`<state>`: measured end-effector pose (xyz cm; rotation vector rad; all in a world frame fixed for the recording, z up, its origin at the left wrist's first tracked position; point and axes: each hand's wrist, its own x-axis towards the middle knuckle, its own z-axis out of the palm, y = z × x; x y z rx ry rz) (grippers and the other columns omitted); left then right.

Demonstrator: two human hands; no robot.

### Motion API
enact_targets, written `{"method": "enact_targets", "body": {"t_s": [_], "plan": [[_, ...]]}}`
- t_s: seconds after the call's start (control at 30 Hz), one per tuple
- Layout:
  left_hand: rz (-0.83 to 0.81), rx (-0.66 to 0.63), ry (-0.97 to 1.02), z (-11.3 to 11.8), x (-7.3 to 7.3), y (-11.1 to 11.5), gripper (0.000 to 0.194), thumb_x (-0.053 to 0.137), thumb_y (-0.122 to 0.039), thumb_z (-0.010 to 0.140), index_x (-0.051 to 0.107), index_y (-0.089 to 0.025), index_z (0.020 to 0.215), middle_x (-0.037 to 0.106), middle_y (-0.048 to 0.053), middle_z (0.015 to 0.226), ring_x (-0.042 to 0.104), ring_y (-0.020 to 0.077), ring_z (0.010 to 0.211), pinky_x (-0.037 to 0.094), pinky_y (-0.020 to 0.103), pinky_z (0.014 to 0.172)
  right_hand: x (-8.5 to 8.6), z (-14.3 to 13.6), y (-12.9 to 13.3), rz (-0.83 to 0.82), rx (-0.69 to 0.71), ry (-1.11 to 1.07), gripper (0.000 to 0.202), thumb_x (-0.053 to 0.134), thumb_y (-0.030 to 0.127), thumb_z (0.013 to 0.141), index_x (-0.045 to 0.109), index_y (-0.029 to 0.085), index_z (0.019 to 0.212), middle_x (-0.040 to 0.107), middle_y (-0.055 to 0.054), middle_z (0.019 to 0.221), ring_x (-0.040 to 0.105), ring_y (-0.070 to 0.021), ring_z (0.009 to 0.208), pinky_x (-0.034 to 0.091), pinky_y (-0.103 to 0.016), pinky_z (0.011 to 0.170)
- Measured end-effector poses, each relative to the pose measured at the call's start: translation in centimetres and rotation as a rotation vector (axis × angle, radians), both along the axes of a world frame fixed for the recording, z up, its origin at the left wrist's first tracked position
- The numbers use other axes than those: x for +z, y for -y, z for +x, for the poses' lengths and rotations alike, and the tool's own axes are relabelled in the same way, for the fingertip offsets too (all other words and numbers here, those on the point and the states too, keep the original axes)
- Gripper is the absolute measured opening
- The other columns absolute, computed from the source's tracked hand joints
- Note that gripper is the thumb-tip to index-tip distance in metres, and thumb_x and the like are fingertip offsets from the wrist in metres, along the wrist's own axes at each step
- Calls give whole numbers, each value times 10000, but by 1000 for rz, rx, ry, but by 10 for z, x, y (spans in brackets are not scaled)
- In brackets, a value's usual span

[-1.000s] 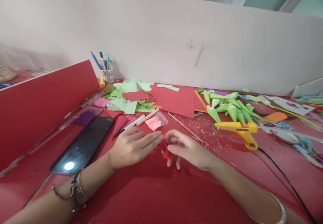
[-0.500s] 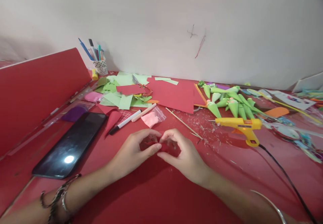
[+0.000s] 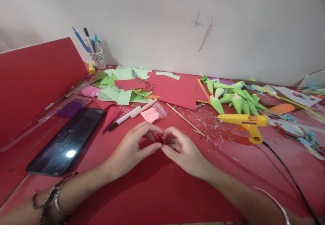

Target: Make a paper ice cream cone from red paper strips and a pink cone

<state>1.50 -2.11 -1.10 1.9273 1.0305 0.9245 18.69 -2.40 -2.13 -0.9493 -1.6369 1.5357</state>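
Between my fingertips, low over the red tabletop (image 3: pixel 162 191), is a small piece of curled red paper (image 3: pixel 159 138) with folded layers showing. My left hand (image 3: pixel 138 145) pinches it from the left, thumb in front and fingers behind. From the right, my right hand (image 3: pixel 184 150) grips the same piece, its thumb tip meeting the left thumb. Part of the paper is hidden behind my fingers. Just beyond my hands lie a pink lump in a clear bag (image 3: pixel 151 115), a thin wooden stick (image 3: pixel 185 118) and a white marker with a black cap (image 3: pixel 124 118).
A yellow glue gun (image 3: pixel 243 121) with a black cord lies at right, near several green paper cones (image 3: pixel 236 101). A phone (image 3: pixel 67 142) lies at left by a red paper cone (image 3: pixel 110 115). Behind are green paper scraps (image 3: pixel 124 96), scissors (image 3: pixel 146 84) and a pen cup (image 3: pixel 98 60).
The curled red paper has turned between my fingertips, and its layered edge now shows more. My hands stay close together around it. The camera view has shifted slightly.
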Motion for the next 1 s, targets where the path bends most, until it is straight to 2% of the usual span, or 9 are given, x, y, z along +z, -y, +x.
{"method": "enact_targets", "body": {"t_s": [0.23,0.37,0.53,0.7,1.0], "plan": [[-7,13,92,-2,-2,0,186,521,-122,775,462,-189,938,523,5,848,532,100,789,479,232,722,3,3,-2,-104,11,-120,182,561,228,742,417,225,853,508,11,873,534,-115,839,437,-281,791],[128,68,22,-3,-4,-2,194,517,-102,764,439,-187,921,519,9,859,524,106,801,470,247,737,1,4,-3,-91,-13,-117,161,555,243,749,411,216,816,477,7,843,508,-109,789,441,-270,752],[216,84,-65,-3,-5,0,212,516,-82,756,413,-200,899,519,-11,830,524,93,783,466,219,720,0,2,-2,-56,11,-144,191,575,219,735,411,211,832,440,0,881,483,-111,830,432,-261,771],[337,80,-173,-3,-5,3,241,524,-67,740,412,-206,902,535,-20,818,531,95,781,455,213,703,2,0,-2,4,-22,-95,89,506,233,785,422,202,787,437,8,804,471,-106,784,417,-242,738],[377,62,-230,-2,-4,3,208,514,-86,755,411,-207,889,550,-24,807,537,96,758,447,217,682,1,2,-2,52,-55,-1,44,457,221,809,423,196,797,442,6,816,460,-104,762,413,-241,719]]}}
